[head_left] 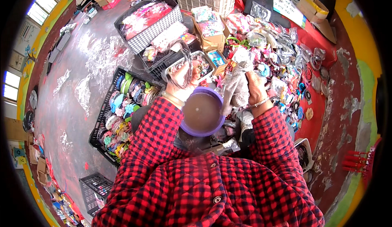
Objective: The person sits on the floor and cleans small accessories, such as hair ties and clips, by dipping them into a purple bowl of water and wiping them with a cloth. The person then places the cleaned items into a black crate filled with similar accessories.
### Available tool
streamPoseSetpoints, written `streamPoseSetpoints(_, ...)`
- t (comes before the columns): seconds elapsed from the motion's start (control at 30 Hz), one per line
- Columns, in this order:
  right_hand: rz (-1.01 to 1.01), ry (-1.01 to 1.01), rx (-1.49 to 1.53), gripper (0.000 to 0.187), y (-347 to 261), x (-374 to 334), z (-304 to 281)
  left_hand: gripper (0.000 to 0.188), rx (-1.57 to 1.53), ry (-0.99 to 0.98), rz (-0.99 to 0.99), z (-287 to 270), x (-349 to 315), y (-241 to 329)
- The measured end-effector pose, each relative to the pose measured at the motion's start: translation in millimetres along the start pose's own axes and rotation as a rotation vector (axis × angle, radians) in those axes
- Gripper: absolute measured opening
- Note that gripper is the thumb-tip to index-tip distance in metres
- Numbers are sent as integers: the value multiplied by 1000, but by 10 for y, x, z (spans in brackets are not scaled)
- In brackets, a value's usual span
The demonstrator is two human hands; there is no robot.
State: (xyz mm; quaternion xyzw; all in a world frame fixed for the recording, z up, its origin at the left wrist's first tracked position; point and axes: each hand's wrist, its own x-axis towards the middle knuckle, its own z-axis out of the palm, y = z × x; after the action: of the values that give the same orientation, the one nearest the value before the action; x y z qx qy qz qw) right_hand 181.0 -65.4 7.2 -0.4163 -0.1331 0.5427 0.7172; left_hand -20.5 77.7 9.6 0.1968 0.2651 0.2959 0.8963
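My left hand (pixel 179 87) is raised at the basin's far left side, its fingers closed round several thin dark headbands (pixel 188 62) that arch upward. Opposite it, my right hand (pixel 257 90) grips a grey, damp-looking cloth (pixel 237 89), which hangs down by the basin's right rim. Between my forearms stands a purple basin (pixel 200 134) of murky brown water. To its left, a black crate (pixel 101 115) is packed with colourful headbands bearing flowers and bows. Just beyond my left hand sits a small white basket (pixel 209 68) of small items.
A pile of hair accessories (pixel 281 72) and plastic bags spreads over red cloth on the right. Farther off are a patterned bin (pixel 157 30), a cardboard box (pixel 212 42) and a beige crate (pixel 224 2). Another black crate (pixel 87 192) lies lower left. Clear plastic wrap (pixel 104 55) litters the floor.
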Motion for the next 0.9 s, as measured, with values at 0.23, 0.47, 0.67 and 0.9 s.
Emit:
streamPoseSetpoints(0.23,15,-177,129,28,-44,-106,340,26,208,-221,-149,-120,-2,-89)
streamPoseSetpoints(0.47,-248,-334,-512,42,93,-156,430,19,313,-307,-101,-115,4,-214)
streamPoseSetpoints(0.67,-729,-464,-1383,39,273,-134,428,18,462,-245,-214,68,-214,-236)
streamPoseSetpoints(0.9,-996,-354,-1456,37,222,-88,385,16,427,-381,-239,17,-216,-305)
